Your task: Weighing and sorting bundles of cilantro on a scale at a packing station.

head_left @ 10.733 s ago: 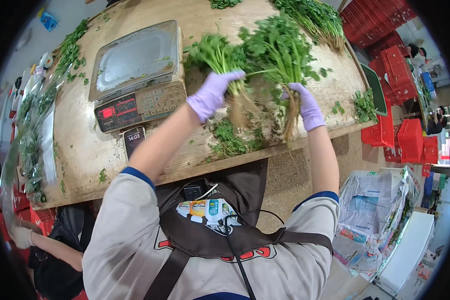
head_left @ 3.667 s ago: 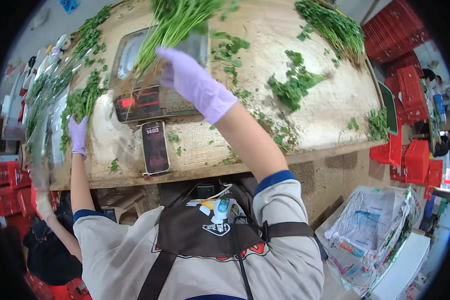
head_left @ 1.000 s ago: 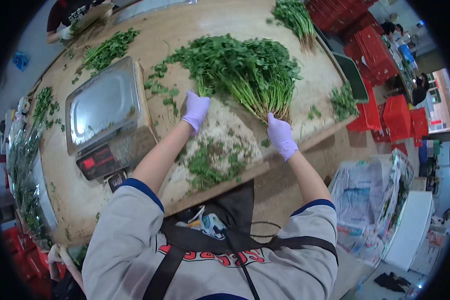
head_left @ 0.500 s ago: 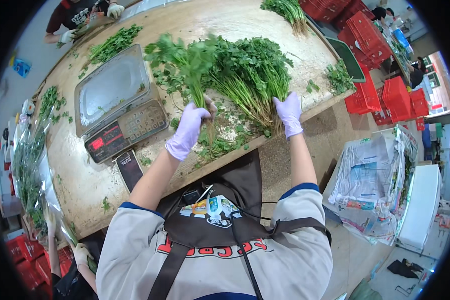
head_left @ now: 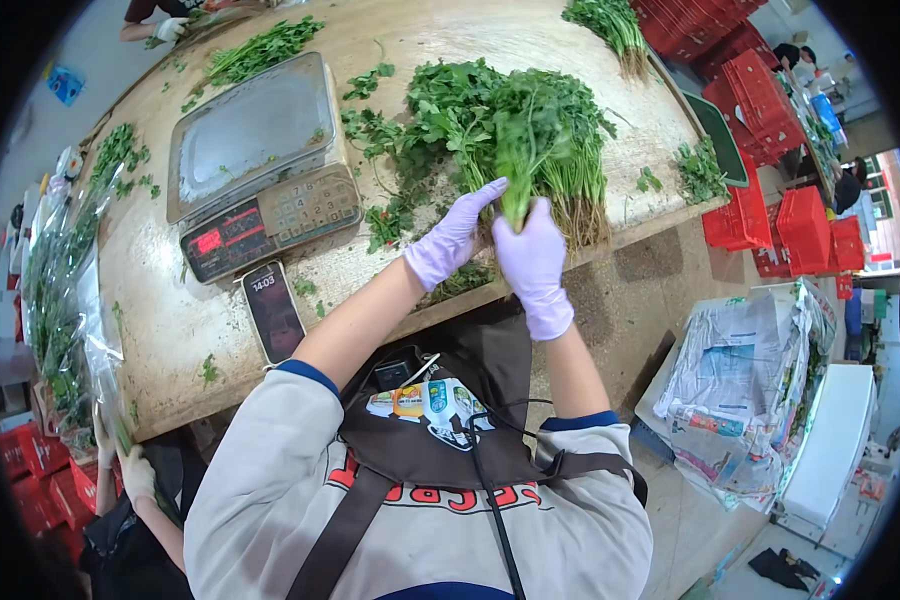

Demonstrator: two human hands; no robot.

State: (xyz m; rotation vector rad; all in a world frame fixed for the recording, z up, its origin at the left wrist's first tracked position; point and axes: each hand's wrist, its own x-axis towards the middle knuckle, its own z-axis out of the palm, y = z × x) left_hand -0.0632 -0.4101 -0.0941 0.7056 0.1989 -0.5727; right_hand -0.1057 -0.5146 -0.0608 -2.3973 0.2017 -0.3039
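Gripping herb bunch (head_left: 526, 140) above right hand (head_left: 532, 262)

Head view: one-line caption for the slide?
Gloved left hand and right hand gather a herb bunch beside a scale.

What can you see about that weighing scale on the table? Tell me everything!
The weighing scale is a boxy grey machine sitting flat on the wooden table. Its top is a shiny metal tray with a few green leaf bits stuck on it. The slanted front has a dark screen with red glowing digits and a pad of pale buttons. A phone lies just in front. Neither gloved hand touches it.
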